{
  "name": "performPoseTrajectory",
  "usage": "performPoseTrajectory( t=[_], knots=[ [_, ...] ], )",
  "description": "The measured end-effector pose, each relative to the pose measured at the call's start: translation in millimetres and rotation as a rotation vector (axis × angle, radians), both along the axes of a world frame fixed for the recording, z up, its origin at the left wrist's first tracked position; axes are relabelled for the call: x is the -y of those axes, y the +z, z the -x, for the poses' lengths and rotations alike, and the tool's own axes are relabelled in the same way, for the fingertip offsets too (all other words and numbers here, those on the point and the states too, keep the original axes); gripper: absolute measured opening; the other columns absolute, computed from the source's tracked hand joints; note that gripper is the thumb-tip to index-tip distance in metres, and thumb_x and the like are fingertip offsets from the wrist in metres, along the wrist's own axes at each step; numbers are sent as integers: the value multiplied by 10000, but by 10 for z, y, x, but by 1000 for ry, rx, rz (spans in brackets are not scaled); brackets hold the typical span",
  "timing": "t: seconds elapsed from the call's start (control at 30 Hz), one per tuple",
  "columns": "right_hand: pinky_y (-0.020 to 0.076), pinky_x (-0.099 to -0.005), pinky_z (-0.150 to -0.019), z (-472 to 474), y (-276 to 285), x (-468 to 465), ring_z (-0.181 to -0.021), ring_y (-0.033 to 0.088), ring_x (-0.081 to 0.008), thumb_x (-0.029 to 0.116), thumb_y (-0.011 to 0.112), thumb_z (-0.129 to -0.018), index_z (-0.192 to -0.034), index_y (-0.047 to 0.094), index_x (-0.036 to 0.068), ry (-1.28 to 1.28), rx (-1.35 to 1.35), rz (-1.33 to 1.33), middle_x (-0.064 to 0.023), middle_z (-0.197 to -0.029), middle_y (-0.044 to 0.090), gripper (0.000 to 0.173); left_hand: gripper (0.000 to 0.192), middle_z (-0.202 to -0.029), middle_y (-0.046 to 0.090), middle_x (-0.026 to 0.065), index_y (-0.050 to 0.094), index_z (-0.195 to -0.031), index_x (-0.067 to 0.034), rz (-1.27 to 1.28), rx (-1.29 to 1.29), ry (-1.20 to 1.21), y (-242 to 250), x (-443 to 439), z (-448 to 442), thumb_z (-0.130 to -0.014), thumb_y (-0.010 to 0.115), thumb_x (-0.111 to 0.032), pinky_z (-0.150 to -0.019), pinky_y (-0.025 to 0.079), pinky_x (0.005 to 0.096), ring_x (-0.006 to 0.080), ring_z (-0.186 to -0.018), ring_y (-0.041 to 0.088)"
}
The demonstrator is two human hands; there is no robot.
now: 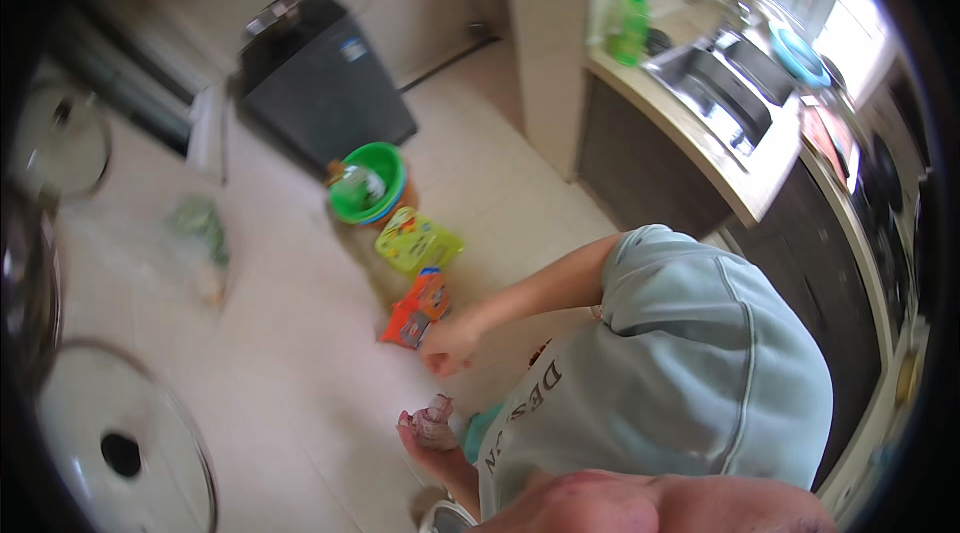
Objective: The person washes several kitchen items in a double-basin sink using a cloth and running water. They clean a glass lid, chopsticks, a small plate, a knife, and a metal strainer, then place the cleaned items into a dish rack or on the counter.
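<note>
My left hand (435,458) holds a whitish-purple bulb, which looks like garlic (433,424), in front of my pale green shirt (675,353). A little above it in the picture, my right hand (450,345) is blurred, with its fingers curled. Whether anything sits in those fingers is hidden. Beside the right hand appears an orange packet (416,312) with a blue top corner. A yellow-green packet (416,240) lies just beyond that one. Some turquoise material (481,429) shows between the left wrist and the shirt.
Stacked basins, green on top (386,165), stand by a dark grey appliance (322,83). Glass lids (82,420) line the left edge. Leafy greens (199,225) lie in a clear bag. A counter with a sink (720,98) and a green pump bottle (631,27) is at the upper right.
</note>
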State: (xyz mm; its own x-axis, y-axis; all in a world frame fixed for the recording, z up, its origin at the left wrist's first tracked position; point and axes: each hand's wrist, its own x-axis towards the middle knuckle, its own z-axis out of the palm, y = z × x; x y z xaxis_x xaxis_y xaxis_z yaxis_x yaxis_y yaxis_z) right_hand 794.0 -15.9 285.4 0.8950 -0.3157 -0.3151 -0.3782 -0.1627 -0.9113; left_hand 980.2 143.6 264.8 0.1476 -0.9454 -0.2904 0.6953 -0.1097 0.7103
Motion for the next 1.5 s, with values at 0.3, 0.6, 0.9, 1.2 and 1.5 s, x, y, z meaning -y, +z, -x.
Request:
performPoseTrajectory(
  t=[0.3,0.6,0.9,1.2,1.5],
  knots=[
    [548,-301,-566,2261,-290,-1025,-691,664,-161,214,577,-860,-879,613,12,-804,24,-54,-67,-773,651,206,505,-1131,505,97,445,-1250,3,-29,170,-206,32,453,890,-934,500,-386,-936,410,378,223,-1073,497],
    [537,-271,-614,4304,-237,-3280,-673,632,-124,196,573,-890,-901,602,15,-1450,60,-56,-48,-787,657,184,417,-1108,575,83,501,-1212,-35,-72,177,-626,207,-73,2889,-948,489,-356,-921,449,386,223,-1043,557],
    [519,-234,-595,5293,-327,-5408,-724,627,-96,179,553,-932,-1026,571,2,-2025,200,-287,-53,-871,651,201,383,-1082,601,121,481,-1237,-23,-49,225,-1018,176,-812,4734,-882,516,-165,-935,467,426,258,-1032,581],
    [514,-230,-616,6074,-342,-6024,-722,618,-92,209,563,-929,-1053,572,2,-2303,253,-279,-59,-888,651,242,488,-1175,562,170,380,-1313,8,129,227,-1235,173,-934,6321,-831,458,37,-915,493,378,261,-1054,580],
    [509,-224,-607,7382,-155,-5957,-723,615,-94,210,569,-923,-1036,574,8,-2378,125,-287,-55,-879,642,232,392,-1139,577,72,450,-1299,-38,204,195,-1005,-44,-391,7665,-986,449,-274,-740,519,268,143,-957,593]
  ],
)
